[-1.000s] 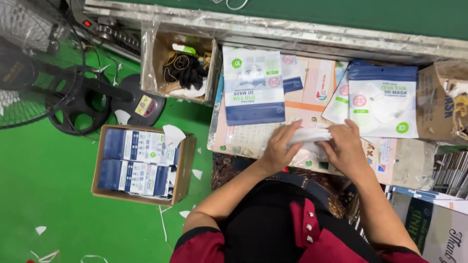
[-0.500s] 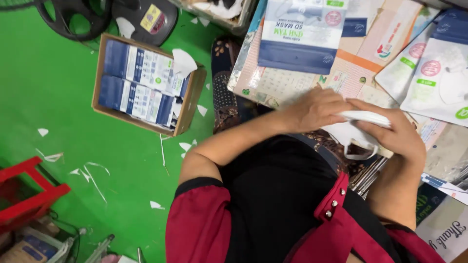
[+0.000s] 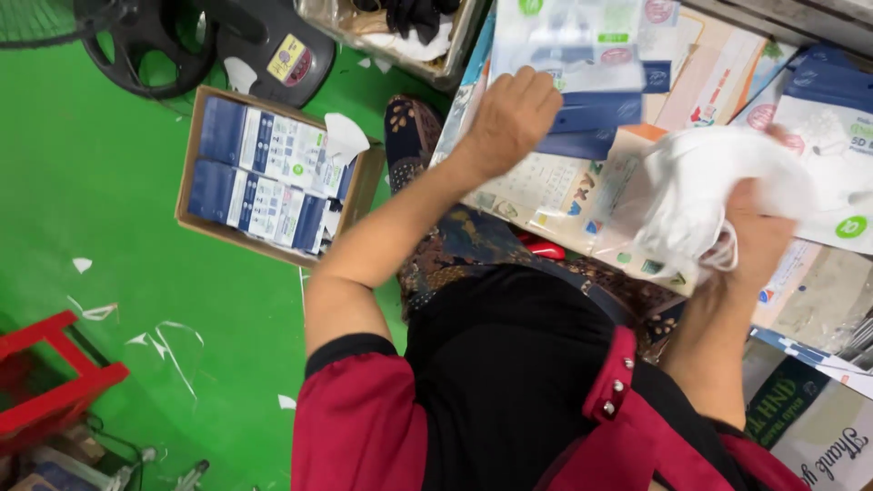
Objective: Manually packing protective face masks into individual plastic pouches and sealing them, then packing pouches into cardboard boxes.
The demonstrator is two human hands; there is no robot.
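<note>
We see the left hand curled, fingers pressed onto a clear mask packet on the table; the right hand grips white face masks above printed sheets

The right hand is mostly hidden behind the white masks it grips; only the wrist and part of the palm show. The left hand has its fingertips out of sight, curled over a blue-and-white packet, which is motion-blurred. The fan is cut off by the top edge, as is the carton of dark items. The red stool runs off the left edge. Packets in the floor box show print too small to make out.
</note>
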